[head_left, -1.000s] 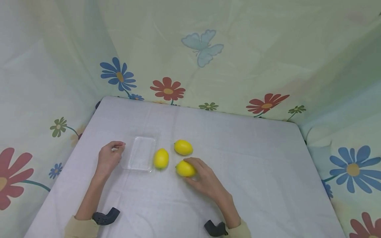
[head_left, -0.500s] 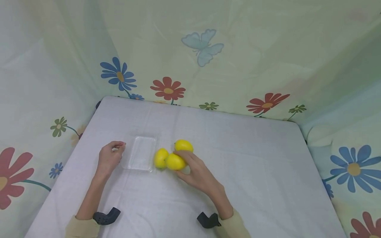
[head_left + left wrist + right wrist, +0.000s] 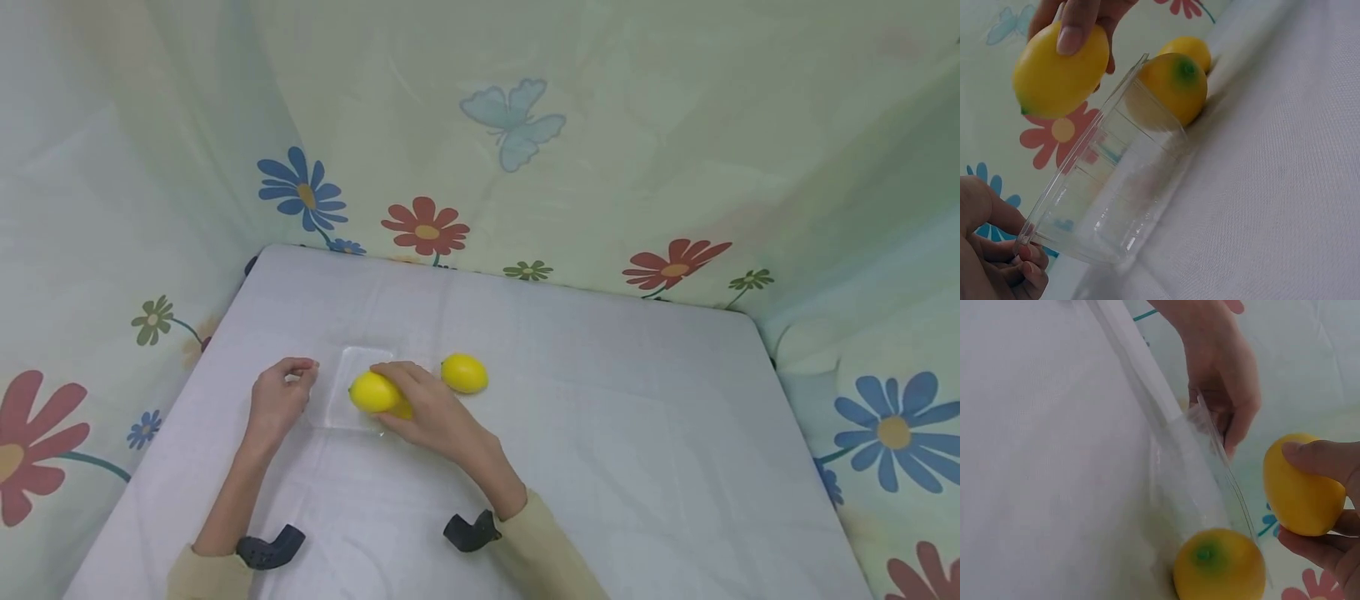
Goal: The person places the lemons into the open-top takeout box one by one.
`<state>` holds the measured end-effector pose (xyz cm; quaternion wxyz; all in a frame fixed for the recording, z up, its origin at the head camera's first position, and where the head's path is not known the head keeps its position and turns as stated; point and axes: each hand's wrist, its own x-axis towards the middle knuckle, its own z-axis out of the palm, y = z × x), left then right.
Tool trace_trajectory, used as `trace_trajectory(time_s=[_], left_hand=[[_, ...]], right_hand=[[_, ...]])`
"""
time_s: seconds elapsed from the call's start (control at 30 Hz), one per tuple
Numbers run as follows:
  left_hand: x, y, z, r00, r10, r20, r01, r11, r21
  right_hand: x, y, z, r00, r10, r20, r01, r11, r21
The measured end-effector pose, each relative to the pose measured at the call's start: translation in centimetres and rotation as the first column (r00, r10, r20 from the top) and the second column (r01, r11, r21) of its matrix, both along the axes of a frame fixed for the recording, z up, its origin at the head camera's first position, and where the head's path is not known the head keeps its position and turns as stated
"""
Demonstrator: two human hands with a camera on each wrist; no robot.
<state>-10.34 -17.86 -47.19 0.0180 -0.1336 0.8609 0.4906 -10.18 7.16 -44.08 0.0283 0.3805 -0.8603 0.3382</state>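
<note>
In the head view my right hand holds a yellow lemon over a clear plastic container. Thumb and fingers wrap its sides, and the left wrist view shows this lemon raised above the container's rim. On the other side my left hand pinches the container's edge between thumb and curled fingers. A second lemon sits on the cloth against the container's outer wall, mostly hidden by my right hand in the head view. A third lemon lies behind that hand.
A white cloth covers the table, which ends at a back edge along a flowered curtain. Curtain also hangs at both sides. A dark wrist mount sits on my left wrist and another mount on my right.
My right hand has lifted the nearest lemon off the cloth and carried it left, past the second lemon, to above the container. My left hand has stayed at the container's edge.
</note>
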Motion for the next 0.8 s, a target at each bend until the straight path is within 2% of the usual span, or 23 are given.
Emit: trace_trajectory(time_s=[0.17, 0.33, 0.47, 0.6, 0.8], left_hand=[[-0.1, -0.1, 0.0, 1.0, 0.005, 0.008, -0.005, 1.0, -0.004], [-0.1, -0.1, 0.1, 1.0, -0.012, 0.014, 0.012, 1.0, 0.004], [-0.1, 0.0, 0.1, 1.0, -0.02, 0.015, 0.02, 1.0, 0.002], [-0.1, 0.0, 0.2, 1.0, -0.012, 0.016, 0.012, 1.0, -0.005], [-0.1, -0.1, 0.2, 1.0, 0.001, 0.019, 0.0, 1.0, -0.018]], right_hand=[[-0.8, -2.9, -0.2, 0.998, 0.022, 0.053, -0.028, 0.993, 0.117], [-1.4, -5.0, -0.7, 0.989, 0.015, 0.146, -0.053, 0.964, 0.26], [-1.8, -5.9, -1.0, 0.977, -0.001, 0.215, -0.07, 0.944, 0.323], [-2.0, -6.3, -1.1, 0.973, -0.002, 0.23, -0.083, 0.931, 0.357], [-2.1, -6.4, -1.3, 0.978, 0.0, 0.207, -0.083, 0.916, 0.392]])
